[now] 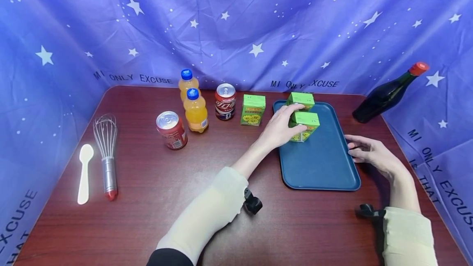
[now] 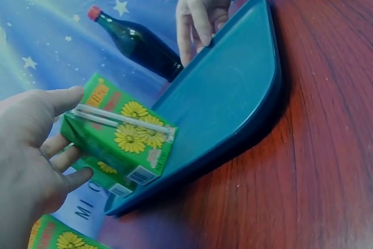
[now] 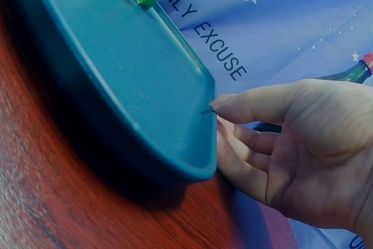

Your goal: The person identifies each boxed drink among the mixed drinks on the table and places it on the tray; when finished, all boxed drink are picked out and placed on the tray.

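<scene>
My left hand (image 1: 281, 128) holds a green drink carton (image 1: 308, 119) with yellow flowers on it. The carton stands on the blue tray (image 1: 319, 171), thumb on its straw side and fingers around the back. Just behind it, another green carton (image 1: 301, 99) is on the tray's far end, partly hidden by the hand. In the left wrist view a straw (image 2: 122, 119) lies along the held carton. At the tray's right edge my right hand (image 1: 377, 155) pinches the rim, its thumb on top in the right wrist view.
Left of the tray stand a third green carton (image 1: 253, 111), two cans (image 1: 225, 104) and two orange drink bottles (image 1: 196, 112). A whisk (image 1: 108, 155) and a white spoon (image 1: 84, 175) lie at far left. A dark bottle (image 1: 384, 95) with a red cap stands behind the right hand.
</scene>
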{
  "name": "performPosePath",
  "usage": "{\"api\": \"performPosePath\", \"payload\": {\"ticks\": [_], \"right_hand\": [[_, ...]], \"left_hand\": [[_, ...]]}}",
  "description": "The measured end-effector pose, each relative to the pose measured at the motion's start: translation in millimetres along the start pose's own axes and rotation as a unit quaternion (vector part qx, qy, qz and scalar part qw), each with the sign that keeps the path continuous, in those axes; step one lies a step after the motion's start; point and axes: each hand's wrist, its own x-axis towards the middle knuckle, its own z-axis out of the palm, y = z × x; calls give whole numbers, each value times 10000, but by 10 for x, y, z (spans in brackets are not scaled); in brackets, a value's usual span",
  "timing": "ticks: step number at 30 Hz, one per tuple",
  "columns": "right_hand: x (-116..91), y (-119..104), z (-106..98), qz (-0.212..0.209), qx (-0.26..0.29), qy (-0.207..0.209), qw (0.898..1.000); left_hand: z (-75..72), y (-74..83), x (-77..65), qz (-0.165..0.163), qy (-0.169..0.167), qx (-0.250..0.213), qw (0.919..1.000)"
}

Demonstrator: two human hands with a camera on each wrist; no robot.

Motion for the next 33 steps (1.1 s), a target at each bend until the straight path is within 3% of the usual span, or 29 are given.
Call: {"api": "performPosePath", "payload": {"ticks": [18, 33], "right_hand": [[-37, 19, -19, 183, -178, 53, 9997], [-19, -15, 12, -15, -158, 49, 9999]], "left_hand": [[-449, 51, -234, 577, 532, -498, 9957], [-902, -95, -361, 842, 1485, -279, 9849]]}}
